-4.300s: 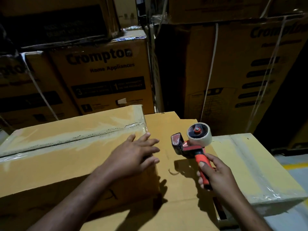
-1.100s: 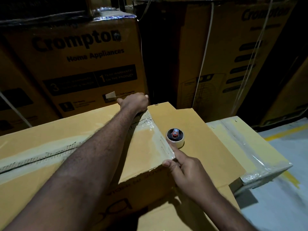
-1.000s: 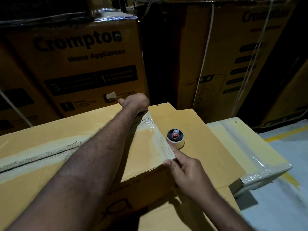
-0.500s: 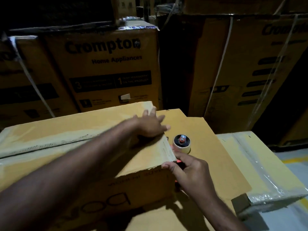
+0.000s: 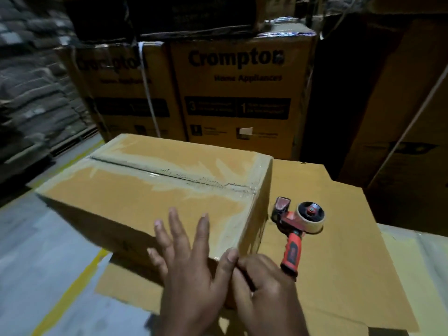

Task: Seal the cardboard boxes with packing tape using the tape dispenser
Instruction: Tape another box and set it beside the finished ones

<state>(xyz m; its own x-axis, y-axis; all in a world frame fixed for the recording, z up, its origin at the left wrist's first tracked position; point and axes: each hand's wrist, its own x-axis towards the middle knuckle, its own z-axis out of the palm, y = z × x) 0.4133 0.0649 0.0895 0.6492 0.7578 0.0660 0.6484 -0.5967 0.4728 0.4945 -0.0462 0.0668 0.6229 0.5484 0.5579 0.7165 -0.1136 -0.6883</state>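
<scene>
The cardboard box (image 5: pixel 150 190) is tan with glossy clear tape. The tape dispenser (image 5: pixel 294 229) is red-orange and black. Stacked cartons (image 5: pixel 237 93) carry dark lettering.

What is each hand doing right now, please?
Left hand: open, spread flat against the box.
Right hand: curled at the box's near corner; whether it grips anything cannot be told.

Dim, warm yellow light, soft glare on the clear tape (image 5: pixel 194 184) along the cardboard box (image 5: pixel 121 192), upper cartons (image 5: pixel 189 13) in deep shadow, left edge motion-blurred (sacks (image 5: pixel 31 81) smeared), wide-angle bowing at the borders.
</scene>
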